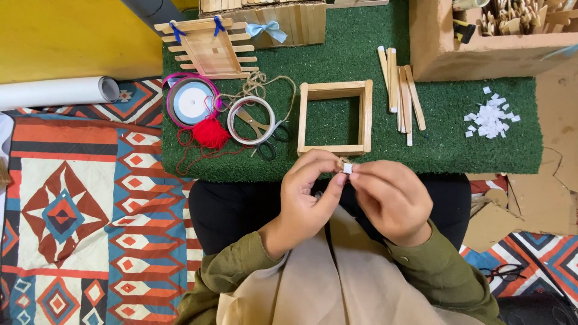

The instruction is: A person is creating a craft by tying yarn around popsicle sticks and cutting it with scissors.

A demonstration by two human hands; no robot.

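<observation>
My left hand point(310, 192) and my right hand point(388, 195) meet just below the green mat's near edge. Together they pinch a small white square piece point(347, 169) between the fingertips, with a bit of wooden stick showing behind it. Right above the hands lies a square frame of wooden sticks point(335, 117) on the green mat point(445, 150). A loose bundle of wooden sticks point(400, 90) lies to the frame's right. A heap of small white pieces point(490, 117) sits further right.
Left of the frame lie scissors point(265, 129), tape rolls point(191, 101), red yarn point(210, 133) and twine. A stick-built ladder piece point(208, 48) and a stick house stand at the back. A cardboard box point(481, 54) holds sticks at the back right. Glasses point(506, 274) lie on the patterned rug.
</observation>
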